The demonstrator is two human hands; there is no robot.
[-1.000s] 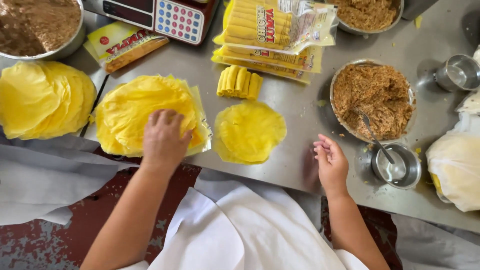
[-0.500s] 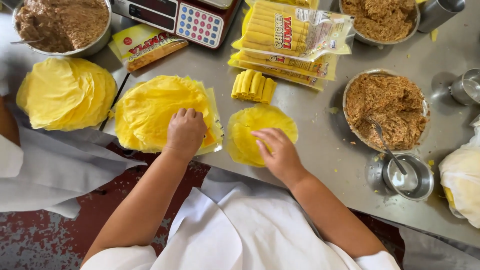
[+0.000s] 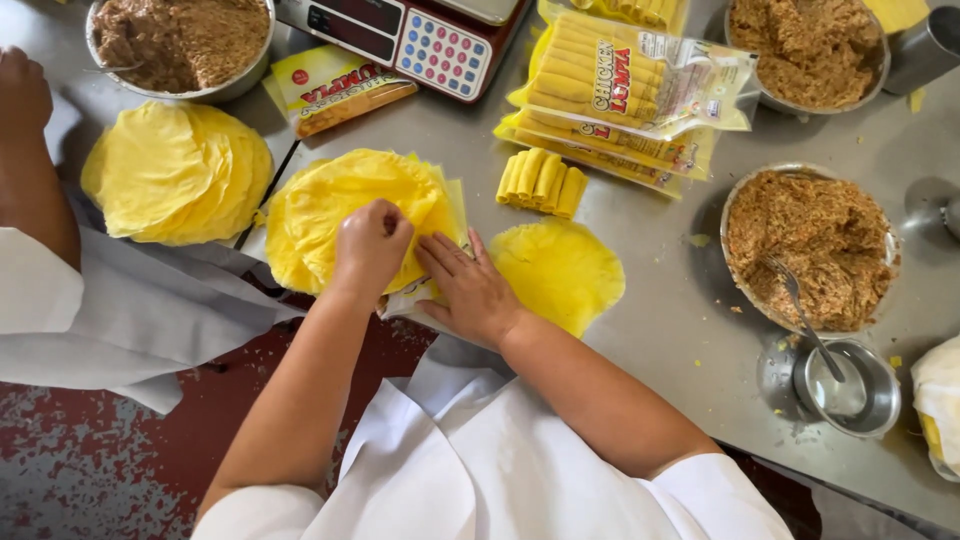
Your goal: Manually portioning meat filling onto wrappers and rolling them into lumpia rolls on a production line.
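A stack of thin round yellow wrappers (image 3: 330, 205) lies on a plastic sheet at the front edge of the steel table (image 3: 650, 330). My left hand (image 3: 372, 245) rests on the stack with its fingers curled, pinching the top wrapper near its right edge. Just to the right, my right hand (image 3: 470, 285) lies flat with fingers spread on the stack's lower right corner. A single yellow wrapper (image 3: 565, 272) lies flat on the table right of that hand. Several rolled yellow rolls (image 3: 543, 182) sit behind it.
A metal bowl of brown minced filling (image 3: 820, 245) with a spoon stands at the right, a small metal cup (image 3: 845, 390) in front of it. Sealed packs of rolls (image 3: 625, 95), a scale (image 3: 410, 35), two more filling bowls and another wrapper stack (image 3: 175, 170) lie behind. A co-worker's arm (image 3: 25, 150) is at the left.
My right hand has swung left from near the filling bowl, across the single wrapper, onto the stack beside my left hand. The left hand has stayed on the stack.
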